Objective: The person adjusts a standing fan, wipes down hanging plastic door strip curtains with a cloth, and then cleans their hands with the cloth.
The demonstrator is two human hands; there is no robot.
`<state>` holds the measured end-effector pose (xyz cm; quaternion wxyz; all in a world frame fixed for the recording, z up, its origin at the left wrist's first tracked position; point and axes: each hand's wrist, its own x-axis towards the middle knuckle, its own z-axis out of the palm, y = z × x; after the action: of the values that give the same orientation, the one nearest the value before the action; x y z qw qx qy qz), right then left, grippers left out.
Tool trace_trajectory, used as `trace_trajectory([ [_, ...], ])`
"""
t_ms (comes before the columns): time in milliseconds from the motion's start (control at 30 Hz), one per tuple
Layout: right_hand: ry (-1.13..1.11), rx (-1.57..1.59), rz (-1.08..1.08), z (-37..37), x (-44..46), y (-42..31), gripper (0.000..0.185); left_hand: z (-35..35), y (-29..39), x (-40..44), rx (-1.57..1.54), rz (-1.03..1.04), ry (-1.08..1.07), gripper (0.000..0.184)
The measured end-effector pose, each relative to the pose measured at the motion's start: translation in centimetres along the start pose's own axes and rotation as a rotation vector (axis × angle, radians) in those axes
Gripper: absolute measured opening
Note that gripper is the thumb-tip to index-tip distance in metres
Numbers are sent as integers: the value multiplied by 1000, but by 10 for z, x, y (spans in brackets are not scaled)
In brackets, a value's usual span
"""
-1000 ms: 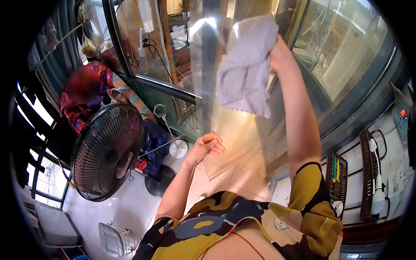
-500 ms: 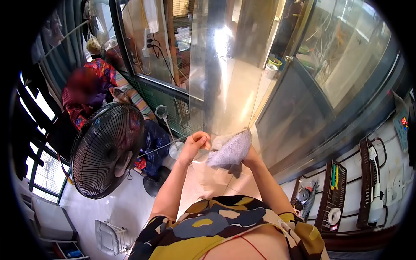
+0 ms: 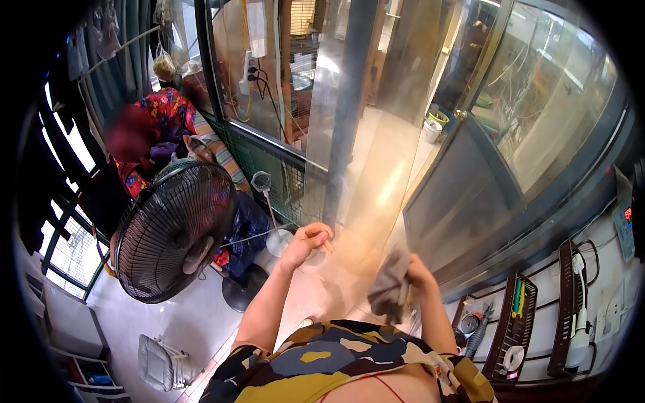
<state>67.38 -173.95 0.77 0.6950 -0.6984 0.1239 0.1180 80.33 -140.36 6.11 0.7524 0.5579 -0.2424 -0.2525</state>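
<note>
My left hand (image 3: 309, 245) is closed in a pinch at the edge of a clear plastic curtain strip (image 3: 327, 174) hanging in the doorway. My right hand (image 3: 420, 274) grips a grey cloth (image 3: 390, 282), which hangs bunched and a little blurred to the left of the fingers. Another see-through strip (image 3: 386, 181) hangs between the two hands, catching a bright yellowish reflection.
A black standing fan (image 3: 178, 232) is on the left, near a white folding stool (image 3: 158, 363). To the right stand a glazed door (image 3: 463, 188) and dark wall baskets (image 3: 514, 329). A white bucket (image 3: 431, 131) sits beyond the doorway.
My right hand has moved right and down with the cloth, away from my left hand. The cloth has gone from spread out to hanging bunched. The view has shifted slightly.
</note>
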Motion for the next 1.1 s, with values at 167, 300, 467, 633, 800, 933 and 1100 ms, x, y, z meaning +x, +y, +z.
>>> trace_trajectory([
  [167, 222, 521, -375, -12, 29, -98, 34, 10, -4, -8, 12, 34, -27, 22],
  [300, -227, 694, -500, 45, 11, -220, 34, 26, -8, -9, -24, 42, -61, 26],
  [467, 152, 605, -740, 88, -10, -319, 33, 31, -5, -17, -43, 5, -137, 28],
  [633, 171, 444, -937, 80, 21, -410, 31, 31, -6, -20, -25, 30, -118, 30],
  [800, -7, 368, -785, 99, 53, -387, 30, 25, -8, -10, 18, 64, -58, 28],
  [933, -368, 451, -392, 125, 49, -271, 30, 4, -15, 0, 38, 144, 68, 28],
  [1100, -655, 545, -119, 123, 55, -142, 34, -1, -20, 4, 72, 107, 88, 25],
])
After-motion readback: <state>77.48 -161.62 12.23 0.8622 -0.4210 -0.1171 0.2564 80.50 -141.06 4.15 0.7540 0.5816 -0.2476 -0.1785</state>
